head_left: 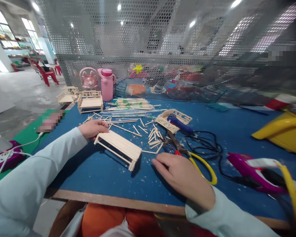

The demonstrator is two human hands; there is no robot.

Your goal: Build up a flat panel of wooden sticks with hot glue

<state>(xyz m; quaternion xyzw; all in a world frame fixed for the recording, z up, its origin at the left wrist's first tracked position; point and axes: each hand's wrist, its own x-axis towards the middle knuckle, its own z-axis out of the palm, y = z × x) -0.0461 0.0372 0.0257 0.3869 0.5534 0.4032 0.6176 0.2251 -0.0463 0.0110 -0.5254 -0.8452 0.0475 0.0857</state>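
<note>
My left hand grips the left end of a small bench-like frame of pale wooden sticks, tilted over the blue table. My right hand rests on the table to the right of the frame, its fingers together and pointing left; whether anything is under them is hidden. Short cut sticks lie scattered beyond it. Beside them are pliers and yellow-handled scissors. A blue glue gun lies across another stick frame.
Finished stick models stand at the back left near a pink bottle. Bundled sticks lie before a perforated metal screen. Black cable runs to a purple power strip. A yellow object sits at right.
</note>
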